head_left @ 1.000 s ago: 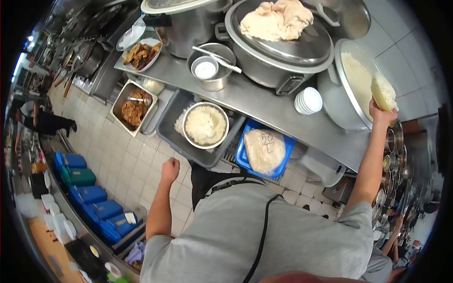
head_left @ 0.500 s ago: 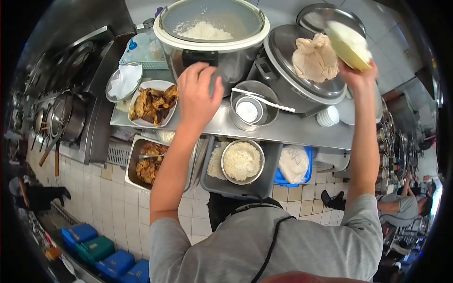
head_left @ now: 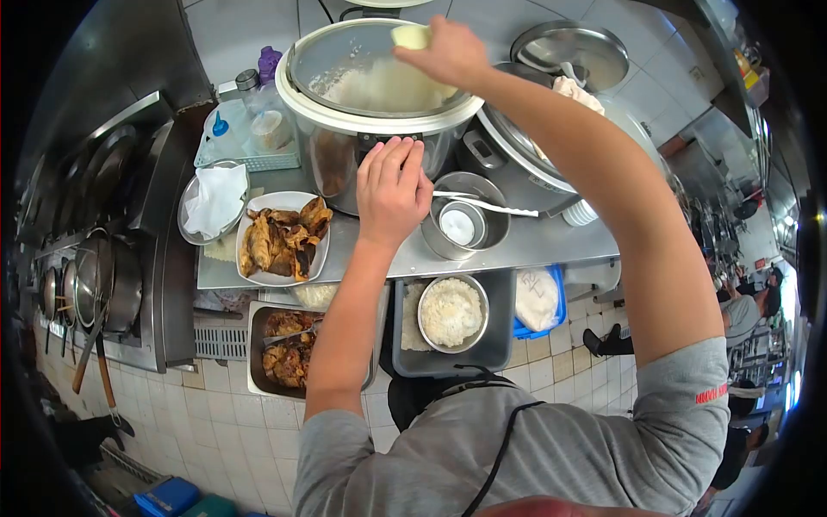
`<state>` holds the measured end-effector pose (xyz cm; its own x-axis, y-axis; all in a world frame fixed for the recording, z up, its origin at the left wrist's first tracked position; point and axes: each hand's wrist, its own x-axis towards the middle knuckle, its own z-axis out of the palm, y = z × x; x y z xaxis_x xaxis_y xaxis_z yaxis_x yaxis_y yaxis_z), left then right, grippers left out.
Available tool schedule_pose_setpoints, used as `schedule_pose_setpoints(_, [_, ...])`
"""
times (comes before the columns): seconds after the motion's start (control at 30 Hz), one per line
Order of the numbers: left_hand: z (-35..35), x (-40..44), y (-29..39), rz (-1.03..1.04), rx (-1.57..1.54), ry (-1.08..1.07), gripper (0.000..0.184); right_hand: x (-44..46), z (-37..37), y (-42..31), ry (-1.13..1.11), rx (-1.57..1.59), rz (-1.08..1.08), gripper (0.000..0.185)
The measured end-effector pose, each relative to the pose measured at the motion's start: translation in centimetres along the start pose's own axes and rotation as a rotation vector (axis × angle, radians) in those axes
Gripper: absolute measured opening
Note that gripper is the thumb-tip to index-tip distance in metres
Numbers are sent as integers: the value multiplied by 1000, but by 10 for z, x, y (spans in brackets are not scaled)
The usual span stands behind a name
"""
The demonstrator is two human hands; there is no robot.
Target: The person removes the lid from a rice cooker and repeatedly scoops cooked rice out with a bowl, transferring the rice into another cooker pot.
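A large rice cooker (head_left: 336,121) stands uncovered at the back, with white rice (head_left: 345,86) inside. Over its opening my right hand (head_left: 448,56) grips a pale yellow scoop (head_left: 411,36), and a blurred pale mass below it looks like falling rice. My left hand (head_left: 394,185) is in front of the cooker with its fingers raised near the front panel, nothing visible in it; whether it touches the panel is unclear. Beside that hand sits a steel pot (head_left: 435,228) with a smaller pot and a long white utensil.
Left of the cooker are a plate of browned food (head_left: 284,241) and a foil-like bowl with white paper (head_left: 215,202). Below the counter are a tray of browned food (head_left: 289,349) and a grey tub (head_left: 500,340) holding a rice bowl. Other people are at far right.
My right hand has swung left with the scoop, from beside the lidded cooker to over the open one, and the scoop has tipped. My left hand, lifted earlier, has its fingers closer together.
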<state>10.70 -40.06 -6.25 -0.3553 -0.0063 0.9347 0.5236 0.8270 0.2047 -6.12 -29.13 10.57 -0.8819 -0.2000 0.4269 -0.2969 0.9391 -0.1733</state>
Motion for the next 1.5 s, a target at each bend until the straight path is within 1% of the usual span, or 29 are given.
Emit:
schedule_pose_setpoints(0.07, [3, -1, 0, -10, -10, 14, 39, -12, 6, -10, 120, 0, -213, 83])
schedule_pose_setpoints(0.2, [7, -2, 0, -3, 3, 59, 38, -37, -13, -12, 153, 95, -310, 79])
schedule_pose_setpoints(0.23, [8, -2, 0, -4, 13, 65, 38, -45, -28, -11, 157, 87, -300, 79])
schedule_pose_setpoints(0.3, [9, -1, 1, 5, 11, 72, 38, -67, -64, -6, -14, 285, -148, 82])
schedule_pose_setpoints(0.33, [9, -1, 2, 0, 23, 71, 37, -81, -76, 1, -5, 416, -80, 78])
schedule_pose_setpoints(0.43, [8, 1, 4, 12, 36, 67, 36, -117, -97, 48, 25, 735, -19, 62])
schedule_pose_setpoints(0.5, [8, 2, 8, -5, 74, 57, 36, -153, -98, 91, -39, 1168, 139, 51])
schedule_pose_setpoints(0.53, [8, 1, 9, 2, 90, 44, 36, -181, -103, 97, -52, 1401, 199, 51])
schedule_pose_setpoints(0.6, [9, -1, 11, 20, 102, 28, 37, -247, -109, 118, -139, 1568, 415, 69])
schedule_pose_setpoints(0.63, [12, 0, 12, 23, 142, 28, 38, -283, -107, 131, -106, 1582, 544, 71])
schedule_pose_setpoints(0.7, [12, 1, 18, 30, 152, 11, 40, -362, -93, 174, -223, 1645, 731, 72])
schedule_pose_setpoints(0.73, [11, 2, 22, 35, 167, 5, 40, -394, -98, 170, -144, 1718, 852, 69])
schedule_pose_setpoints(0.77, [10, 2, 26, 35, 186, 1, 40, -427, -103, 177, -138, 1729, 977, 70])
schedule_pose_setpoints(0.8, [9, 3, 29, 34, 188, -10, 40, -464, -94, 191, -40, 1776, 1089, 72])
schedule_pose_setpoints(0.83, [9, 4, 33, 31, 192, -18, 40, -498, -90, 204, -3, 1785, 1096, 72])
schedule_pose_setpoints(0.9, [13, 3, 40, 3, 180, -6, 40, -555, -88, 223, 183, 2032, 1232, 67])
schedule_pose_setpoints(0.93, [16, 2, 42, -7, 194, 3, 39, -571, -92, 228, 216, 2043, 1234, 67])
schedule_pose_setpoints(1.0, [23, 1, 48, -42, 268, 8, 35, -602, -99, 242, 555, 2117, 1385, 64])
schedule_pose_setpoints(1.03, [26, 3, 55, -70, 292, 12, 33, -616, -103, 255, 583, 2132, 1388, 64])
schedule_pose_setpoints(1.1, [35, 8, 78, -251, 245, 48, 29, -647, -110, 282, 605, 2219, 1217, 64])
schedule_pose_setpoints(1.13, [41, 10, 93, -201, 255, 109, 26, -661, -114, 298, 626, 2238, 1224, 64])
schedule_pose_setpoints(1.17, [48, 5, 115, -180, 255, 102, 26, -672, -120, 319, 585, 2220, 1180, 66])
schedule_pose_setpoints(1.23, [60, -8, 169, -217, 347, 140, 29, -684, -141, 356, 538, 2218, 1143, 68])
schedule_pose_setpoints(1.3, [82, -42, 239, -210, 274, -47, 36, -688, -168, 391, 582, 2132, 1175, 69])
schedule_pose_setpoints(1.33, [97, -67, 284, -339, 47, -166, 35, -704, -172, 414, 568, 2169, 1135, 71])
schedule_pose_setpoints(1.37, [107, -92, 335, -357, -29, -328, 33, -718, -174, 434, 562, 2205, 1104, 73])
schedule_pose_setpoints(1.4, [126, -135, 351, -399, -156, -570, 33, -727, -187, 450, 551, 2190, 1145, 74])
schedule_pose_setpoints(1.47, [127, -175, 450, -368, -296, -911, 29, -748, -204, 481, 573, 2182, 1177, 75])
schedule_pose_setpoints(1.5, [130, -210, 472, -124, -328, -948, 26, -761, -213, 492, 595, 2160, 1165, 76])
